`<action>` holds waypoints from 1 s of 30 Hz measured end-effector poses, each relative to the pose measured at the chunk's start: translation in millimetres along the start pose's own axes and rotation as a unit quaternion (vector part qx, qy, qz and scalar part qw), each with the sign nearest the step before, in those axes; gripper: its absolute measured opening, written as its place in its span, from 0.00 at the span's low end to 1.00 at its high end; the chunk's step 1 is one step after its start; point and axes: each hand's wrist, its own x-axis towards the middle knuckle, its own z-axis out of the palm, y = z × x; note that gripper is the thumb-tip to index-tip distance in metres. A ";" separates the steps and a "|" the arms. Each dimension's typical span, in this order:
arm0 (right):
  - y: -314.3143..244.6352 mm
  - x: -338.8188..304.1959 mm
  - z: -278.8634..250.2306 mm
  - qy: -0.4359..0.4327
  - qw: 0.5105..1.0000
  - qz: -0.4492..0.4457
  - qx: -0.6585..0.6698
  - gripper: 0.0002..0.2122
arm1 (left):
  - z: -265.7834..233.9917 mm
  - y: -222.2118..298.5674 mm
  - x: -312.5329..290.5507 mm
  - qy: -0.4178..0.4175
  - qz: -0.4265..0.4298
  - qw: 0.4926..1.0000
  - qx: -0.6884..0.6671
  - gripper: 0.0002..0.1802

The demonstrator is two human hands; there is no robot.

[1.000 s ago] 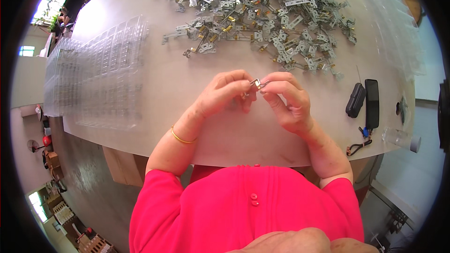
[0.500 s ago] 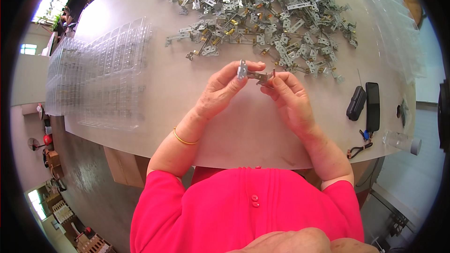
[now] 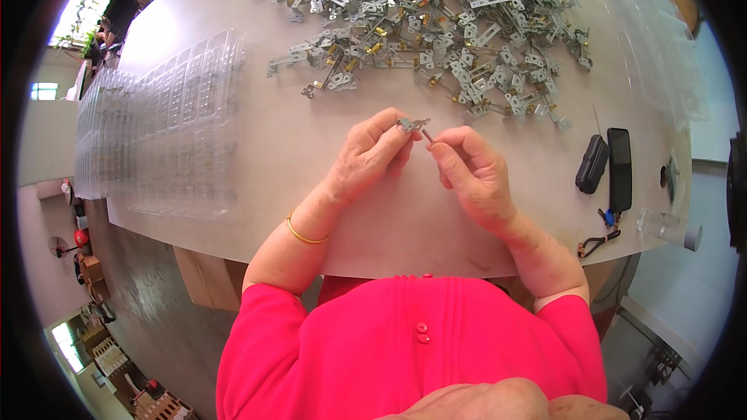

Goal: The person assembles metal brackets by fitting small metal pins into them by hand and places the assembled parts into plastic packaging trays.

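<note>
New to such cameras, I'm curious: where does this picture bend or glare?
Head view: the table has a bowed edge, and the corners go black; head view, upper left: the window burns nearly white, glare bleaching the table; head view, centre: the metal part in the left hand looks too small for detail.

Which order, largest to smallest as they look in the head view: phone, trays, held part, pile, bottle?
1. Pile
2. Trays
3. Phone and bottle: too alike to rank
4. Held part, judged by what shows; it's partly hidden
</note>
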 end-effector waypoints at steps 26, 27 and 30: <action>10.7 5.3 0.4 0.032 0.963 -0.171 -0.207 0.08 | 8.6 -17.7 3.2 0.064 0.302 0.878 0.365 0.07; 8.8 6.7 -0.3 0.040 0.953 -0.198 -0.224 0.08 | 8.6 -17.6 2.9 0.058 0.301 0.874 0.376 0.08; 10.3 7.8 -3.0 0.062 0.947 -0.238 -0.207 0.07 | 10.2 -18.0 1.6 0.041 0.302 0.872 0.384 0.06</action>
